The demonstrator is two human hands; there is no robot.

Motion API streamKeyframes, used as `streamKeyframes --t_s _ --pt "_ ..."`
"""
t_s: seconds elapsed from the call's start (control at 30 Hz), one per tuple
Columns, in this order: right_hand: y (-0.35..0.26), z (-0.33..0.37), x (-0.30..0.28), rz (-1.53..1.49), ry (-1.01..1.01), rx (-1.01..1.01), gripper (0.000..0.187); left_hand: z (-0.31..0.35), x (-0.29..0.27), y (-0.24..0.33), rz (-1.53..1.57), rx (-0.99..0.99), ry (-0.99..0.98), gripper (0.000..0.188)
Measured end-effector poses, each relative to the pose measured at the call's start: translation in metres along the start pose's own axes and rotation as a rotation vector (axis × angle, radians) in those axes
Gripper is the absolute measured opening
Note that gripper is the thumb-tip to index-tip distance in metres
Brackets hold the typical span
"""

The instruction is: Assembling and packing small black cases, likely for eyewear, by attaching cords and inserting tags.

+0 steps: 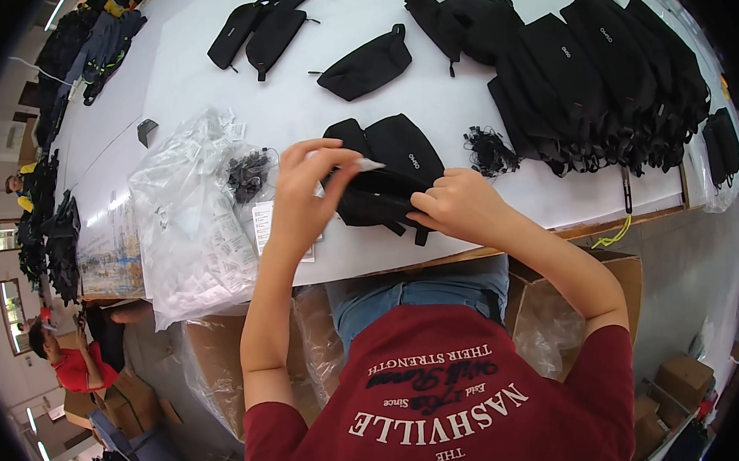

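A black fabric bag lies at the table's near edge in front of me, its mouth held apart. Pinched between the fingers of my left hand is a small white packet, just over the bag's opening. My right hand grips the bag's right edge with thumb and fingers. Behind it lies another black section with a small light print, and I cannot tell whether it belongs to the same bag. Left of my left hand is a clump of small black parts, with white printed cards below it.
A heap of clear plastic bags covers the table's left side. Black bags are piled at the right, and single ones lie farther back. Black cord pieces sit right of the work. Cardboard boxes stand below the table edge.
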State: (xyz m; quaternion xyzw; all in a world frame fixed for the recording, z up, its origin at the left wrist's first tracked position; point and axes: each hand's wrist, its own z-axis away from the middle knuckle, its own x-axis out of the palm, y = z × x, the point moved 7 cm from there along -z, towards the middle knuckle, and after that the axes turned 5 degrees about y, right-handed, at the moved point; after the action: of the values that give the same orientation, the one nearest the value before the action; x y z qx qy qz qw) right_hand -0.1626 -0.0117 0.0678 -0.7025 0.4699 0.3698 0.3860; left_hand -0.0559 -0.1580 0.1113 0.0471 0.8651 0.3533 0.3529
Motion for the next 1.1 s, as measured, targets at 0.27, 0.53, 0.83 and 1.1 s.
streamKeyframes --t_s 0.27,0.53,0.83,1.1 --pt "-0.002 -0.008 -0.025 0.021 0.108 0.1 0.024 0.023 0.005 -0.03 0.431 -0.199 0.218 0.062" --pt "-0.006 -0.017 -0.035 -0.153 0.364 0.32 0.02 0.105 0.109 -0.047 1.589 -1.086 0.121 0.053" --pt "0.015 0.032 -0.001 -0.725 0.504 0.974 0.018 0.09 0.101 -0.041 1.455 -1.034 0.347 0.041" --pt "0.021 0.026 -0.018 -1.037 0.461 0.802 0.027 0.094 0.106 -0.024 1.49 -0.955 0.188 0.047"
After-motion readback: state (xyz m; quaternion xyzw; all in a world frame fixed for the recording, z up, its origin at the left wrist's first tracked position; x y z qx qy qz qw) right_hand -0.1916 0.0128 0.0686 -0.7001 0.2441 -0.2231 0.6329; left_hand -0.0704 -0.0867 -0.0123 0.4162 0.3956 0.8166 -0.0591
